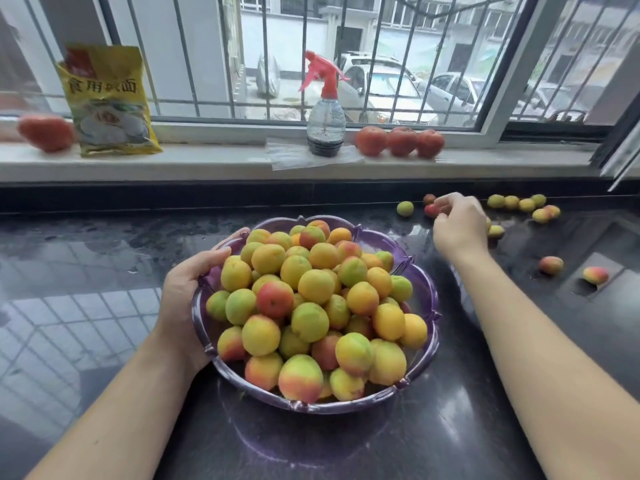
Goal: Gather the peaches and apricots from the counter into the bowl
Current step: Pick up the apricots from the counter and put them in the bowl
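Note:
A purple scalloped bowl (420, 271) stands on the dark counter, heaped with several yellow, green and red peaches and apricots (313, 299). My left hand (188, 289) grips the bowl's left rim, thumb over the edge. My right hand (459, 223) reaches to the back right and its fingertips curl round a small red fruit (431, 210). Another reddish fruit (429, 198) lies just behind it and a green one (405, 208) to the left. Several loose fruits (526, 205) lie further right, and two more (550, 265) (595, 275) sit nearer the counter's right side.
On the white windowsill stand a yellow packet (110, 102), a spray bottle with a red trigger (325, 116) and three tomatoes (400, 142); another tomato (46, 133) lies far left. The glossy black counter (86, 271) reflects the barred window.

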